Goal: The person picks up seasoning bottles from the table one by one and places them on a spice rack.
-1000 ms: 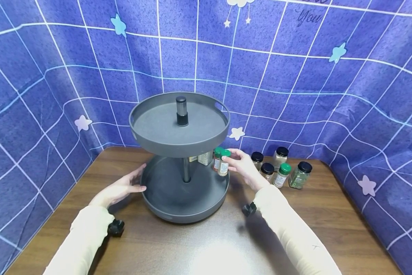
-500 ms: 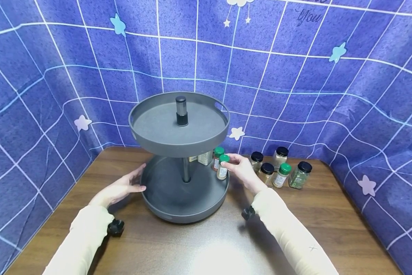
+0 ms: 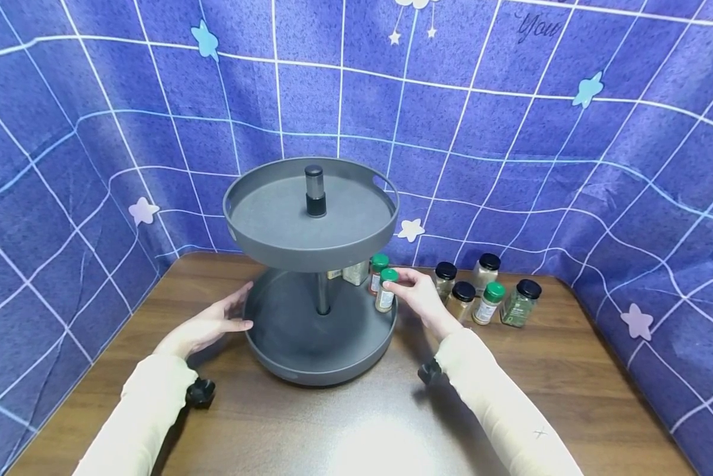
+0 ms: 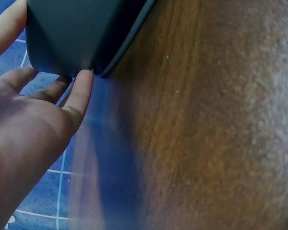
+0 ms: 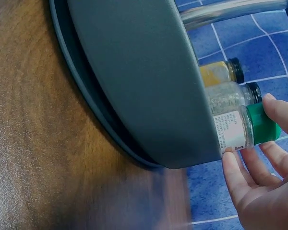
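Note:
A dark grey two-tier round tray stand has a lower tray [image 3: 308,344] and an upper tray [image 3: 273,211] joined by a metal post. My left hand [image 3: 204,327] rests on the left side of the lower tray, thumb and fingers spread along its outer wall [image 4: 62,38]. At the tray's right edge, my right hand [image 3: 418,294] holds a green-capped spice jar [image 3: 384,299] upright, inside the rim. In the right wrist view, thumb and fingers are around its green cap [image 5: 264,123]. Just behind stands another green-capped jar [image 3: 375,281] with reddish contents.
A clear jar [image 3: 355,272] stands farther back on the lower tray, partly under the upper one. On the wooden table [image 3: 499,390] to the right, several jars stand grouped, including a green-capped jar [image 3: 488,304] and a black-capped jar of green herbs [image 3: 519,305]. Patterned blue cloth [image 3: 451,132] hangs behind.
My right hand has lowered the green-capped spice jar a little into the lower tray, then stayed almost still over the last half second. My left hand keeps its place on the tray wall.

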The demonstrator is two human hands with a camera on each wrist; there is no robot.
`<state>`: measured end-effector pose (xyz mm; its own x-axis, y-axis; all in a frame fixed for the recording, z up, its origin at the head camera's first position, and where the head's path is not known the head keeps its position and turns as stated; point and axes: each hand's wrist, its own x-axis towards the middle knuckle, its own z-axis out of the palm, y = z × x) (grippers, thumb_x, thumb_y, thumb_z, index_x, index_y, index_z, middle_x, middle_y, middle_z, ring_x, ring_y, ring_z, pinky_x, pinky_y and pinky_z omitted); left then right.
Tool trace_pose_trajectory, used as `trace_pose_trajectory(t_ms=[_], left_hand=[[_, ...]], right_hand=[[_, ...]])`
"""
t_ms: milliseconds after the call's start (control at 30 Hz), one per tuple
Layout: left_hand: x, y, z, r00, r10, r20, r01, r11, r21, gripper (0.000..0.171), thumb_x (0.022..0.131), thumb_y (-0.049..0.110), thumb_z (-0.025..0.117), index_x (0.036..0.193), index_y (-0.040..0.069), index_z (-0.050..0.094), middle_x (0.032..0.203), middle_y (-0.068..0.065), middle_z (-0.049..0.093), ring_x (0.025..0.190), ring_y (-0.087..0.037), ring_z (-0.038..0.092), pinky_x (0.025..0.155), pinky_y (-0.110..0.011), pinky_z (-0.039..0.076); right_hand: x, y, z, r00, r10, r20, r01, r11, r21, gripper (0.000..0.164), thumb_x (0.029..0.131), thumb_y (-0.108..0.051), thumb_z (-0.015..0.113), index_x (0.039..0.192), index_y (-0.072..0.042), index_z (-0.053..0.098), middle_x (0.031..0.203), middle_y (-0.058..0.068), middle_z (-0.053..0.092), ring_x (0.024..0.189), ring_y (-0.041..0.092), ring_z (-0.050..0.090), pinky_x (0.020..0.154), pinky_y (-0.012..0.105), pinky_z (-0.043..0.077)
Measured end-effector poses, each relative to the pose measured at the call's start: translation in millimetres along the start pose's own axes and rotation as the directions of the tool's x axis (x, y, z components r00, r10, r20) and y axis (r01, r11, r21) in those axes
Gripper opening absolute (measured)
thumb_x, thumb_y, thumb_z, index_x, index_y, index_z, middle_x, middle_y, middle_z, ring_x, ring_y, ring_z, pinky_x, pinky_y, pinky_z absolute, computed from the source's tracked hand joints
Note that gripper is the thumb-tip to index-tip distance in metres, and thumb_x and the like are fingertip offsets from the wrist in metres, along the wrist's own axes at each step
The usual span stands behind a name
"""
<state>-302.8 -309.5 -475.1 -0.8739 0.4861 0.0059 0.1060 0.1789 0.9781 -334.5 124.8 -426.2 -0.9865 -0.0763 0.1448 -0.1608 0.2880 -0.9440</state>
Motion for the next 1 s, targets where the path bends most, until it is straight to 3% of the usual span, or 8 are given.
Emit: trace_pose_trajectory(t_ms=[267, 433, 700, 1000], left_hand=[[1.4, -0.4, 0.1, 1.0, -0.003, -0.004, 0.003, 1.0, 0.009, 0.088, 0.088, 0.002, 0.061, 0.151, 0.005, 0.0, 0.158, -0.015, -0.01, 0.141, -0.04, -0.011, 0.109, -0.062, -0.002], [2.4, -1.4, 0.9, 1.0, 0.003, 0.005, -0.003, 1.0, 0.009, 0.087, 0.089, 0.002, 0.06, 0.151, 0.005, -0.001, 0.158, -0.015, -0.011, 0.141, -0.041, -0.012, 0.108, -0.063, -0.004], [1.5, 1.6, 1.2, 1.0, -0.008, 0.004, 0.008, 1.0, -0.001, 0.089, 0.088, 0.002, 0.061, 0.152, 0.006, -0.001, 0.158, -0.014, -0.012, 0.141, -0.04, -0.011, 0.109, -0.062, -0.003], [-0.5, 0.7, 1.1, 1.0, -0.013, 0.0, 0.013, 1.0, 0.004, 0.089, 0.089, 0.003, 0.061, 0.152, 0.006, -0.002, 0.158, -0.014, -0.011, 0.141, -0.041, -0.012, 0.109, -0.062, -0.002]], right_hand=[[-0.8, -3.1, -5.3, 0.999, -0.017, 0.039, 0.018, 0.999, -0.038, 0.051, 0.078, -0.016, 0.076, 0.124, -0.004, 0.059, 0.111, 0.018, 0.065, 0.099, 0.024, 0.064, 0.086, 0.031, 0.051], [-8.7, -23.3, -11.5, 0.996, -0.013, 0.088, 0.017, 0.999, -0.046, 0.054, 0.082, -0.012, 0.073, 0.129, 0.002, 0.052, 0.118, 0.026, 0.06, 0.108, 0.036, 0.059, 0.095, 0.041, 0.046], [-7.5, -32.0, -24.4, 0.991, -0.007, 0.133, 0.01, 1.0, -0.017, 0.054, 0.083, -0.015, 0.071, 0.131, -0.002, 0.051, 0.123, 0.022, 0.059, 0.11, 0.032, 0.058, 0.088, 0.042, 0.052], [-11.3, -53.0, -43.3, 0.985, -0.017, 0.169, 0.028, 0.997, -0.067, 0.054, 0.086, -0.022, 0.069, 0.133, -0.007, 0.05, 0.127, 0.019, 0.056, 0.116, 0.029, 0.054, 0.085, 0.039, 0.052]])
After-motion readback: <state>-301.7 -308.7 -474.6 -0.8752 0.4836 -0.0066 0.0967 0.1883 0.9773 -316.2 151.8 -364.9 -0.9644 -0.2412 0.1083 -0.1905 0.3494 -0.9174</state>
